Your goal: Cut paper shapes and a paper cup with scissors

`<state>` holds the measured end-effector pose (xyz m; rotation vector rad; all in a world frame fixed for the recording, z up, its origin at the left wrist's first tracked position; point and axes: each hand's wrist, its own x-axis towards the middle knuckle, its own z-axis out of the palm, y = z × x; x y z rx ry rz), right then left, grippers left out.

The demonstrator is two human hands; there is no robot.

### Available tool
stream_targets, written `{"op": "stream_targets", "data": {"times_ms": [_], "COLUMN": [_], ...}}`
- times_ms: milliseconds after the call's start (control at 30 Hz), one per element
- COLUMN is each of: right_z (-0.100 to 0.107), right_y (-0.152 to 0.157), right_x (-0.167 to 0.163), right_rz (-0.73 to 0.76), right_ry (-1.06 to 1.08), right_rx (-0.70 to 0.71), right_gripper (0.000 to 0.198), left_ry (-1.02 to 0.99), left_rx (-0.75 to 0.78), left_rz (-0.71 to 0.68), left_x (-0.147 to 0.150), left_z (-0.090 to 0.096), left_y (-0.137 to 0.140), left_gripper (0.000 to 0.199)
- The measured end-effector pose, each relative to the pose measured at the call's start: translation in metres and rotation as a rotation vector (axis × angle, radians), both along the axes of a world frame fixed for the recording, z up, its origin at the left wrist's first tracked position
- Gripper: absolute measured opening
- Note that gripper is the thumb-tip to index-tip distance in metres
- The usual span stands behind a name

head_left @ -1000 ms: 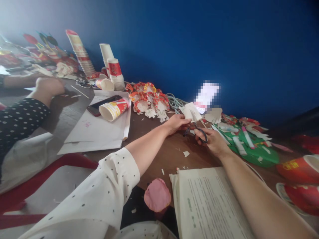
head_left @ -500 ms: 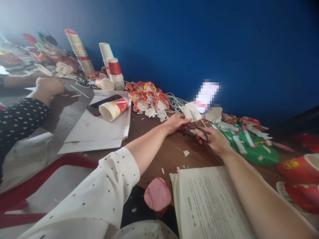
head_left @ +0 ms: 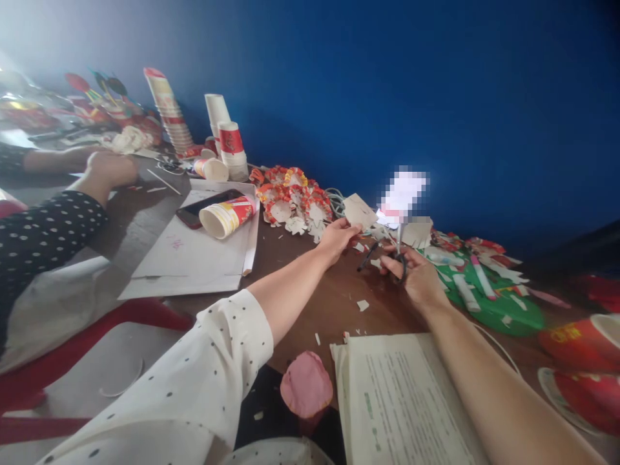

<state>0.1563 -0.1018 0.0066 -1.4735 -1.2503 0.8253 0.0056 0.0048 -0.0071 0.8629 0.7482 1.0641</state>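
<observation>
Where your left hand works: your left hand (head_left: 338,243) grips a white paper piece (head_left: 358,212) by its near edge, above the far side of the brown table (head_left: 334,297).
Right hand and scissors: your right hand (head_left: 417,274) grasps the scissors (head_left: 399,240) at the handles, loops spread, metal pointing to the far side.
Blades and paper: half a second ago they overlapped; now the scissors have swung right, apart from the paper, which sits at a new angle. That suggests a break between cuts.
White paper piece: pale, flat and roughly squarish, tilted toward you; its finer marks are too small to tell.
Around you: a heap of red-and-white cut shapes (head_left: 293,197) lies far left of the paper, a green plate-like sheet (head_left: 529,318) right, printed pages (head_left: 407,400) near, and loose scraps (head_left: 363,305) between.
</observation>
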Motion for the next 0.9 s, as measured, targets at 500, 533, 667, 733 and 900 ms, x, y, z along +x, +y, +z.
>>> {"op": "stream_targets", "data": {"times_ms": [500,533,667,733,900], "right_z": [-0.003,-0.003,-0.005,-0.006,-0.005], "right_y": [0.009,0.009,0.010,0.011,0.011], "right_x": [-0.003,-0.003,-0.002,-0.003,-0.008], "right_rz": [-0.320,-0.319,-0.287,-0.277,-0.311], "right_ry": [0.140,0.137,0.126,0.140,0.183], "right_rx": [0.134,0.140,0.137,0.135,0.135], "right_gripper": [0.045,0.044,0.047,0.049,0.048], "left_ry": [0.327,0.349,0.281,0.243,0.458], "left_rx": [0.248,0.267,0.261,0.248,0.473], "left_rz": [-0.183,-0.180,-0.149,-0.112,0.069], "left_x": [0.016,0.016,0.017,0.018,0.018], "left_z": [-0.004,-0.006,-0.010,-0.010,-0.009], "left_y": [-0.028,-0.028,-0.025,-0.024,-0.023], "left_gripper": [0.017,0.019,0.027,0.028,0.019]}}
